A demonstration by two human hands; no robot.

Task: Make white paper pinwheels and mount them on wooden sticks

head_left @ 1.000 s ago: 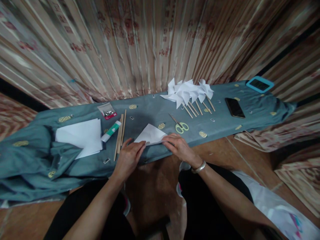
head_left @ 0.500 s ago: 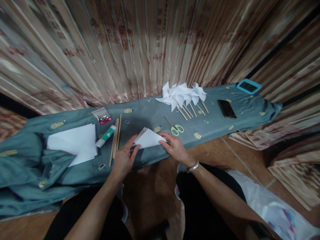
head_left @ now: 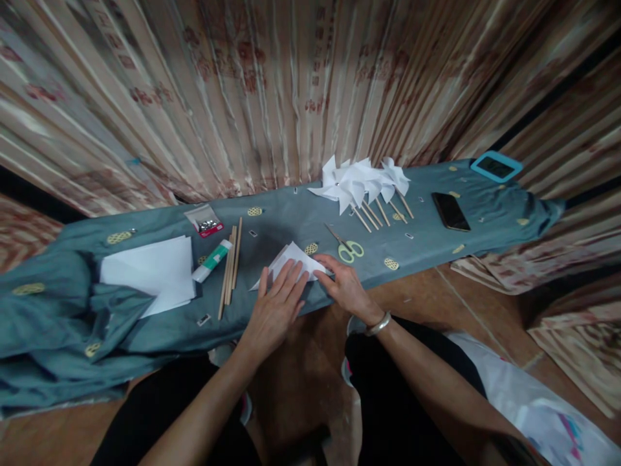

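Note:
A folded white sheet of paper [head_left: 294, 251], roughly triangular, lies at the front of the cloth-covered bench. My left hand [head_left: 279, 301] rests flat on it with the fingers stretched out. At the paper's right corner, my right hand [head_left: 342, 281] pinches the edge between thumb and fingers. Just beyond the right hand lie scissors [head_left: 350, 251] with light green handles. Thin wooden sticks [head_left: 230, 268] lie to the left of the paper, beside a green and white glue stick box or tube [head_left: 212, 261].
White paper pinwheels [head_left: 354, 184] on sticks lie at the back. A phone [head_left: 450, 211] and a blue-framed device [head_left: 495, 167] are at the right. Leftward are a stack of white paper [head_left: 150, 268] and a small bag of metal pieces [head_left: 206, 221]. Curtains [head_left: 272, 97] hang behind.
My left hand has let go of the paper's left corner and moved right, onto the top of the paper, its fingers now flat. The right hand keeps its pinch. The view has shifted slightly.

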